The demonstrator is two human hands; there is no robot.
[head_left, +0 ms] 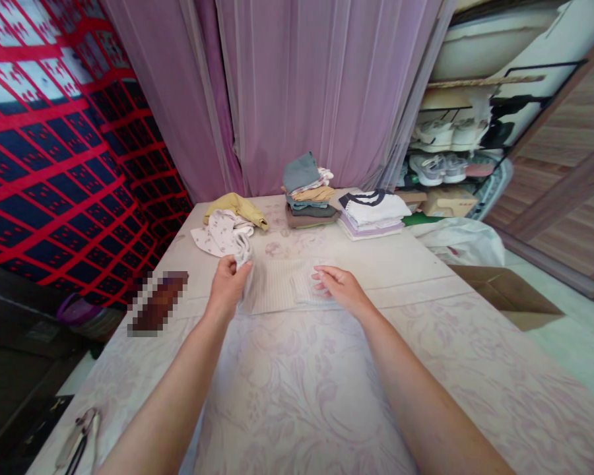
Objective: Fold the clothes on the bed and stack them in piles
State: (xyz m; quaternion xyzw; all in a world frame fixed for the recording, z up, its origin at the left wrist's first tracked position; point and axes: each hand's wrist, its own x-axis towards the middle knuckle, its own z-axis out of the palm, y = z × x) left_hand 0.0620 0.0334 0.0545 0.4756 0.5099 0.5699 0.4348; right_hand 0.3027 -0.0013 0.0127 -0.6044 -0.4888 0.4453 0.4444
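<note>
A pale, finely striped garment [273, 285] lies on the covered table [297, 382], its right part folded over. My left hand [229, 285] is closed on the garment's left end, where the cloth bunches up and rises above the fingers. My right hand [340, 288] is over the folded right end, palm down, fingers stretched and slightly apart, the fingertips at the cloth. Just beyond my left hand lie a loose pinkish garment with small prints [216, 232] and a mustard yellow garment [237, 207].
Toward the back stand a stack of folded coloured clothes [309, 201] and a pile with a white, dark-trimmed top [373, 210]. A pixelated reddish-brown patch [158, 303] is at left. Corded tools [82, 435] lie near left. Right of the table are a cardboard box [505, 293] and shoe shelves [445, 148].
</note>
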